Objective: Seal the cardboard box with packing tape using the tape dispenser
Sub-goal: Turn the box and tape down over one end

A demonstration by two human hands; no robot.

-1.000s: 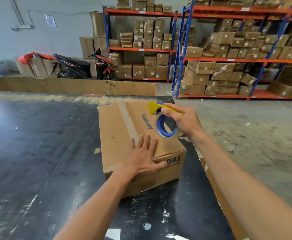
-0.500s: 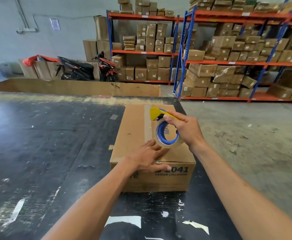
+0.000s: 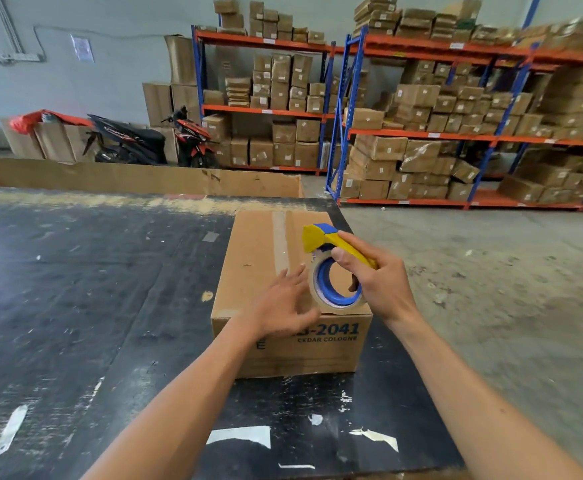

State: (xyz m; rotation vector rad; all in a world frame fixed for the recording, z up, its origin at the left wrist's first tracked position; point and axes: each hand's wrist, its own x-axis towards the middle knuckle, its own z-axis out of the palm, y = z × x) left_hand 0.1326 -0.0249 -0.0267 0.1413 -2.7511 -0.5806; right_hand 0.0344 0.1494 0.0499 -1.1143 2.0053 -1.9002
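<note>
A brown cardboard box [image 3: 255, 258] printed "2041 CEDAR COLOGNE" stands square to me on the black table [image 3: 75, 289]. A strip of tape runs along its top seam. My right hand [image 3: 380, 282] grips the yellow and blue tape dispenser [image 3: 331, 268], whose blue-cored roll hangs just above the box's near right top edge. My left hand [image 3: 283, 306] lies with fingers spread on the box's near top edge, beside the roll; it looks blurred.
The table's right edge lies close to the box, with concrete floor [image 3: 491, 289] beyond. A long cardboard sheet [image 3: 127, 176] stands along the table's far side. Shelves of boxes [image 3: 421, 133] and a motorbike [image 3: 144, 140] are farther back.
The box has turned from skewed to square with its printed end facing me. My left hand has slid along the near top edge. The dispenser stays over the box's right side.
</note>
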